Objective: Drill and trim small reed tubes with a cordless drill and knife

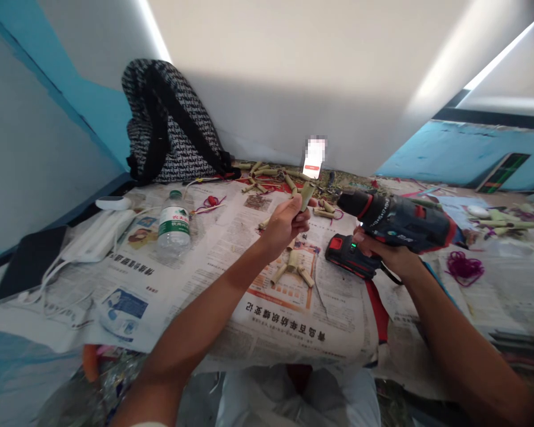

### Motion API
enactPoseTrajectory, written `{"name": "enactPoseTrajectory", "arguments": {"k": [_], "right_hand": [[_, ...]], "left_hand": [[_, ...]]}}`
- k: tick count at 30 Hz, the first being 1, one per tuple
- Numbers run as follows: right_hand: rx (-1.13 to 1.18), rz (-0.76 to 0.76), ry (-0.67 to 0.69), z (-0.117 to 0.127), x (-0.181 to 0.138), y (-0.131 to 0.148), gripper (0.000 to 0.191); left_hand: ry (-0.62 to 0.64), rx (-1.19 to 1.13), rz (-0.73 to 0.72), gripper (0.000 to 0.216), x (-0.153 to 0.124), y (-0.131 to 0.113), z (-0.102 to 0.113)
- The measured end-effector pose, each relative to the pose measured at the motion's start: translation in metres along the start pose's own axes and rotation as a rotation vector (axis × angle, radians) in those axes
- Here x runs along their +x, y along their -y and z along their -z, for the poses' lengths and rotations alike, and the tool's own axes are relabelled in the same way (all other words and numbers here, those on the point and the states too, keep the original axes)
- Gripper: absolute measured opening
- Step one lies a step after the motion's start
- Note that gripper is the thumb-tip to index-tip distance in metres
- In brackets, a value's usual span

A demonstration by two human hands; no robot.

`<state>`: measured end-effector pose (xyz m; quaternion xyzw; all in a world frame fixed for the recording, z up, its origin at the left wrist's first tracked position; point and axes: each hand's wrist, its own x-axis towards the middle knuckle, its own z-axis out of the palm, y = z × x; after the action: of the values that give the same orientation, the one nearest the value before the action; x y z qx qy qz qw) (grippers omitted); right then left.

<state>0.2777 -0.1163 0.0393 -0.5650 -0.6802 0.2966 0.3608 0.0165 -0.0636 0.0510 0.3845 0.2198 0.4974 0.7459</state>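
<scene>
Held up over the newspaper-covered table, a short piece of green bamboo (307,193) is pinched in my left hand (292,216). My right hand (374,246) wraps round the handle of a dark cordless drill (400,219) with red trim. The drill lies sideways with its chuck pointing left, and its thin bit reaches toward the bamboo piece. Whether the bit touches the bamboo I cannot tell. Green lights show on the drill's battery (351,255). Below my left hand, several bamboo pieces (292,261) lie together on the newspaper.
A water bottle (174,222), a white power bank-like block (100,234) with cables and a dark tablet (31,261) are at left. Behind stand a patterned backpack (182,124) and a lit phone (314,159). Purple string (465,268) and more bamboo pieces (501,222) lie at right.
</scene>
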Motion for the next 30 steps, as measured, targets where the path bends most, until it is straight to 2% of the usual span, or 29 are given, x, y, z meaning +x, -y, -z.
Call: {"name": "enactPoseTrajectory", "arguments": {"k": [13, 17, 30], "right_hand": [[0.028, -0.040, 0.009, 0.000, 0.002, -0.003, 0.062], [0.035, -0.046, 0.056, 0.001, 0.002, 0.004, 0.062], [0.060, -0.035, 0.045, 0.000, 0.003, -0.004, 0.068]], "left_hand": [[0.060, 0.001, -0.021, 0.039, 0.000, 0.002, -0.001], [0.042, 0.012, -0.024, 0.039, 0.000, 0.001, -0.002], [0.024, -0.012, -0.017, 0.035, -0.002, 0.001, -0.003]]}}
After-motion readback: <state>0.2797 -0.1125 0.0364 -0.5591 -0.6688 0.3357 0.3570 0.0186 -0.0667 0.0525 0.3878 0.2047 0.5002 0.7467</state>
